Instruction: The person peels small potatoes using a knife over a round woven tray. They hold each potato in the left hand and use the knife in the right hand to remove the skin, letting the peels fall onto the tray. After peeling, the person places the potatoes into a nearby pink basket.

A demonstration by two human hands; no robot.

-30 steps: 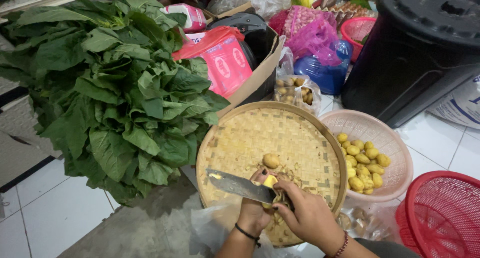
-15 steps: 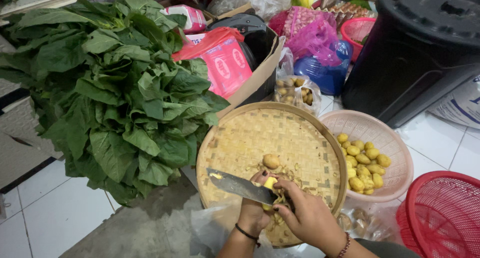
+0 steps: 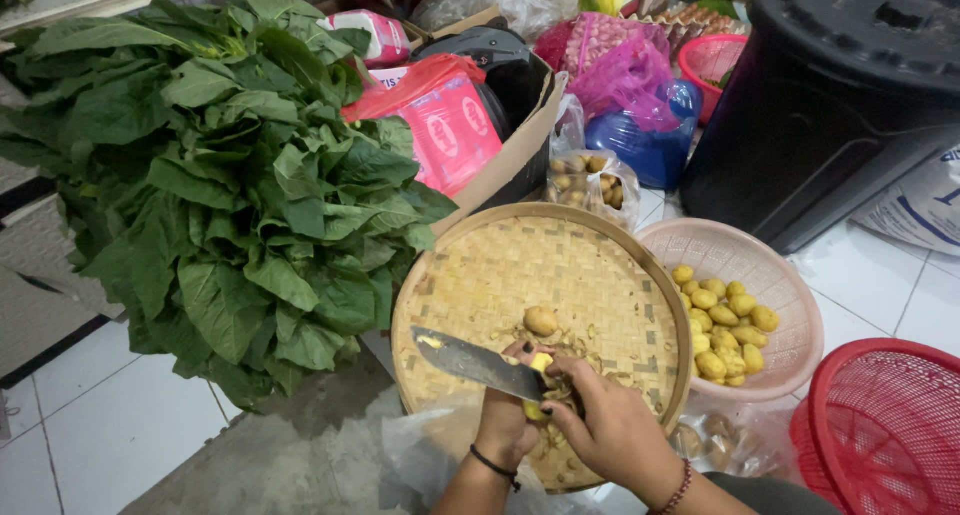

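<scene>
A small yellow tuber (image 3: pixel 541 363) is being peeled over the round woven bamboo tray (image 3: pixel 470 275), near the tray's front edge. The tuber is pinched between the fingers of the left hand (image 3: pixel 505 420), which are curled shut around it, while the knife (image 3: pixel 478 363) is gripped at its handle by the right hand (image 3: pixel 610 430), fingers closed, the blade pointing left across the tray. Peelings (image 3: pixel 560 445) are heaped beneath the hands, and one unpeeled tuber (image 3: pixel 541 321) lies just beyond them on the weave. The step in hand is judged to be the paring of skin; the next move would call for the tuber to be turned in the pinch so that a fresh side is met by the blade, with the thumb kept clear of the edge. Peeled pieces (image 3: pixel 725 320) are gathered in a pale pink plastic basket (image 3: pixel 790 285) touching the tray's right edge, and a red basket (image 3: pixel 880 435) stands at the floor's right side. Behind the tray, a clear bag of unpeeled tubers (image 3: pixel 590 180) is propped; red flat packets (image 3: pixel 450 125) are leaned in a cardboard box (image 3: pixel 520 155), with a blue bag (image 3: pixel 655 140) and magenta bag (image 3: pixel 625 75) beyond. A large bundle of leafy greens (image 3: pixel 220 175) lies to the left.
</scene>
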